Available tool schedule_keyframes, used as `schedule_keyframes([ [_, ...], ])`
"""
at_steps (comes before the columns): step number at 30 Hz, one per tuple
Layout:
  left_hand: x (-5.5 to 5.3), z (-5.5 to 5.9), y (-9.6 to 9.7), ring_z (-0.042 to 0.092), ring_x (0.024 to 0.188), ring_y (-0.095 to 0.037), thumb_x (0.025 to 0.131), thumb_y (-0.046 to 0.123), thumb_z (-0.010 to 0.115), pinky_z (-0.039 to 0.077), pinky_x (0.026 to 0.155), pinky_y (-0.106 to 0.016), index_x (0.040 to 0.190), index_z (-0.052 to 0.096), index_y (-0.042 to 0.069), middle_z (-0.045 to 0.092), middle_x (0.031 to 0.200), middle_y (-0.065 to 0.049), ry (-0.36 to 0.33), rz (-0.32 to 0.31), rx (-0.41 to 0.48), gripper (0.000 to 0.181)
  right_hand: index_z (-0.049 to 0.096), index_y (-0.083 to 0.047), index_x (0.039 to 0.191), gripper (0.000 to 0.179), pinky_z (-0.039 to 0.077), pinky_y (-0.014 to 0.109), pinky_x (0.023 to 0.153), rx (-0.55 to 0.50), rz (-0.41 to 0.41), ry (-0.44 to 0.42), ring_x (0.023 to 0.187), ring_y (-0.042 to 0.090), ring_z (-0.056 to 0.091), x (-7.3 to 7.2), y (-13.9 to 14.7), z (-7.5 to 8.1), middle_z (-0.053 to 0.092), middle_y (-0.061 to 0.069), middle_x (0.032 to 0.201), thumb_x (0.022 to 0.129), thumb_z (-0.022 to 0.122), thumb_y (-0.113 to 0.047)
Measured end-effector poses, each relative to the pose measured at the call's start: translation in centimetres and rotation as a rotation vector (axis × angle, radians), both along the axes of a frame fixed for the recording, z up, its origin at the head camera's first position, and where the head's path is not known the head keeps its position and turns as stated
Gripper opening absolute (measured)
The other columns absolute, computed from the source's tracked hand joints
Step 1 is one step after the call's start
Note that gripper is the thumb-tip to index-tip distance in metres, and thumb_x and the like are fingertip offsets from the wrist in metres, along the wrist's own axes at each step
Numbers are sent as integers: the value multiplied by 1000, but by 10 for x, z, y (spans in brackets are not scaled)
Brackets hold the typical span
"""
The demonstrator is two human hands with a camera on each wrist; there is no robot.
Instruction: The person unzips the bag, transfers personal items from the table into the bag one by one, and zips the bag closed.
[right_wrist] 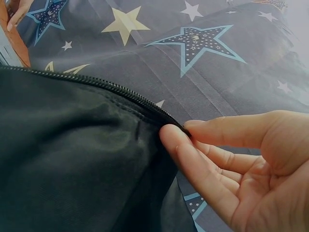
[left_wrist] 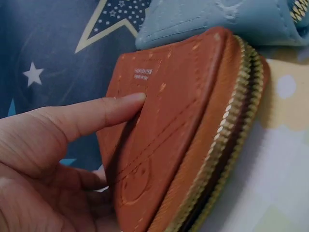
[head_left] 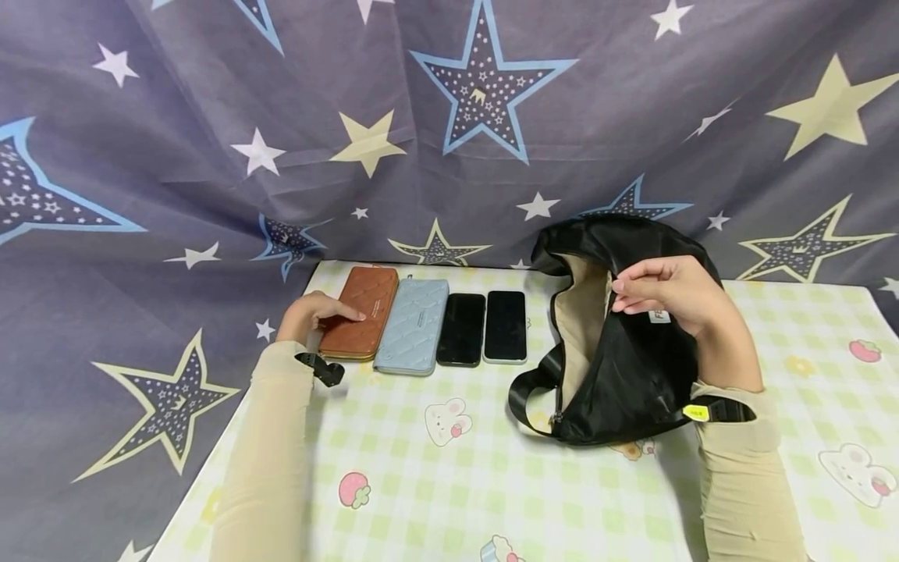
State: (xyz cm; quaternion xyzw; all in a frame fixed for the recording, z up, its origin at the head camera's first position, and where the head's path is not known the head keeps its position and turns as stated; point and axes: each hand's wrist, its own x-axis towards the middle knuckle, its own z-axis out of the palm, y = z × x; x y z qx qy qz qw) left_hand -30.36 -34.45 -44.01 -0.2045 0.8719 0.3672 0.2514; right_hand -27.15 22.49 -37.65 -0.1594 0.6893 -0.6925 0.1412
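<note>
At the left end of a row, my left hand point(head_left: 318, 310) grips a brown zip wallet point(head_left: 368, 306), thumb across its quilted face and fingers curled beneath its edge. In the left wrist view the wallet point(left_wrist: 169, 111) is tilted, its gold zipper facing the camera. My right hand point(head_left: 670, 293) pinches the zippered edge of a black bag point(head_left: 632, 382) between thumb and fingertips. The bag's mouth gapes toward the left and shows a beige lining point(head_left: 577, 312). Close up in the right wrist view, the fingertips point(right_wrist: 176, 140) hold the zipper tape point(right_wrist: 130, 96).
Beside the brown wallet lie a light blue wallet point(head_left: 414, 328) and two black-screened phones, one darker-edged phone point(head_left: 460, 329) and one pale-edged phone point(head_left: 506, 326). A strap loop point(head_left: 520, 398) sticks out from the bag. Behind the checked tablecloth point(head_left: 421, 484) hangs a star-patterned curtain point(head_left: 421, 195).
</note>
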Motion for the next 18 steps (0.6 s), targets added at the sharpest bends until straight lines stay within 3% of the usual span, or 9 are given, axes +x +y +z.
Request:
schedule_keyframes([
  [3,4,2,-6,36,146,-43,94,37,70,34,122,-51,158,21,-5,31,158,-28,-15,-43,70,91,76,-6,90,17,62,27,66,6,0,-4,70,16,76,0,1,0,78,4,83,94,66,7],
  [6,8,2,-11,54,127,-32,99,34,65,45,112,-43,152,34,0,54,134,-17,-11,-67,139,70,76,-6,90,16,63,27,67,9,0,-5,70,16,76,0,1,1,78,4,84,94,67,6],
  [10,11,4,-18,62,97,-12,101,29,62,54,93,-31,149,37,3,60,105,2,-1,-72,194,60,76,-5,91,15,63,27,67,-1,4,3,71,16,76,0,1,1,78,4,85,94,67,6],
  [14,13,5,-24,65,93,-11,103,24,60,59,86,-32,160,22,5,63,110,-1,-22,-75,277,72,76,-5,91,15,63,27,67,-8,6,7,71,16,76,0,0,2,78,3,85,94,66,6],
  [18,16,7,-28,68,97,-13,102,20,61,59,89,-35,164,9,8,58,135,-17,-28,-76,348,82,76,-5,91,16,63,28,67,4,6,9,71,16,76,0,0,3,78,3,85,95,66,6],
])
